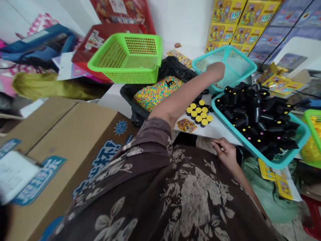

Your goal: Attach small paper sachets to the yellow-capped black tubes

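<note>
My left hand (217,69) reaches across the white table, its fingers down inside a teal plastic basket (225,50), and the mesh and the wrist hide part of it. My right hand (225,152) rests near the table's front edge, fingers curled, with nothing visible in it. A second teal basket (227,122) lies heaped with black cylindrical tubes (253,113). Beside it stand several black tubes with yellow caps (198,113), upright in a tight cluster under my left forearm. Small printed card packets (187,125) lie close to them.
A black plastic bag (173,68) holds a mound of multicoloured beads (157,92). A lime-green basket (125,58) sits behind it. A large cardboard box (62,140) stands to the left. Printed yellow boxes (233,23) are stacked at the back.
</note>
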Motion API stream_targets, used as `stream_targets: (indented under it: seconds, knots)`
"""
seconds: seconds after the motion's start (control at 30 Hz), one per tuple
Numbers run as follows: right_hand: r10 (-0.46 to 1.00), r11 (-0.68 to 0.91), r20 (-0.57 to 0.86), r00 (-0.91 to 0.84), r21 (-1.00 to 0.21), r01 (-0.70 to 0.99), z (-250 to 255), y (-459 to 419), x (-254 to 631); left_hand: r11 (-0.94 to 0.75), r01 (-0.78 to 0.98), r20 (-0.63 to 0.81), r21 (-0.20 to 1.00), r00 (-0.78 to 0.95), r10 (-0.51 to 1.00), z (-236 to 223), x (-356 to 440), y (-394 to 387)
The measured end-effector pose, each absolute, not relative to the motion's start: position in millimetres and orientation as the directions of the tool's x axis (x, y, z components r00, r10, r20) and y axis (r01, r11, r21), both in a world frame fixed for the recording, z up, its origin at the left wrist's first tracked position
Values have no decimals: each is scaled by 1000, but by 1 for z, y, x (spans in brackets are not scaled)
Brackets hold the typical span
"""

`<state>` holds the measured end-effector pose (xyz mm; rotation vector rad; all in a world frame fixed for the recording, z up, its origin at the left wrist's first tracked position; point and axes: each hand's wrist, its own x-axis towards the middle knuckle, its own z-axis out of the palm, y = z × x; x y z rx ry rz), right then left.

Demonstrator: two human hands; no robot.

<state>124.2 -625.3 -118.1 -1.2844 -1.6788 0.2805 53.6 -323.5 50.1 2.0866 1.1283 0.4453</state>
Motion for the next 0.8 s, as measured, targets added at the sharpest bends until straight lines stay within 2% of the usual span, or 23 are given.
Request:
stream_targets:
  seconds: [0.1, 0.2, 0.23, 0.3, 0.4, 0.47, 0.5, 0.57, 0.67, 0.8]
  knots:
    - [836, 434, 549, 6, -667, 605, -121, -621, 122, -418, 582, 130, 697, 472, 872, 42, 12, -370]
    - [835, 448, 550, -13, -666, 597, -122, -618, 120, -414, 507, 293, 756, 304, 907, -5, -46, -433]
    - [836, 447, 548, -10, -671, 591, -123, -617, 119, -393, 503, 299, 770, 260, 918, -23, -64, -451]
    - [849, 422, 528, 13, -694, 584, -123, -614, 116, -270, 634, 183, 725, 200, 962, -53, -94, -475]
    - [872, 341, 484, 80, -715, 610, -124, -606, 112, -111, 892, -51, 438, 147, 988, -73, -116, -480]
    - [868, 292, 483, 117, -687, 666, -124, -598, 110, -125, 958, -128, 257, 162, 978, -75, -120, -469]
    - [862, 272, 491, 126, -658, 702, -123, -594, 109, -160, 965, -143, 207, 192, 971, -75, -120, -463]
    - [851, 234, 509, 127, -586, 776, -122, -585, 108, -247, 955, -141, 166, 271, 952, -75, -119, -451]
    - [854, 171, 508, 112, -477, 862, -122, -572, 107, -345, 918, -87, 197, 366, 926, -78, -119, -442]
    - [882, 73, 459, 107, -359, 931, -125, -554, 101, -328, 912, 38, 247, 329, 944, -82, -122, -455]
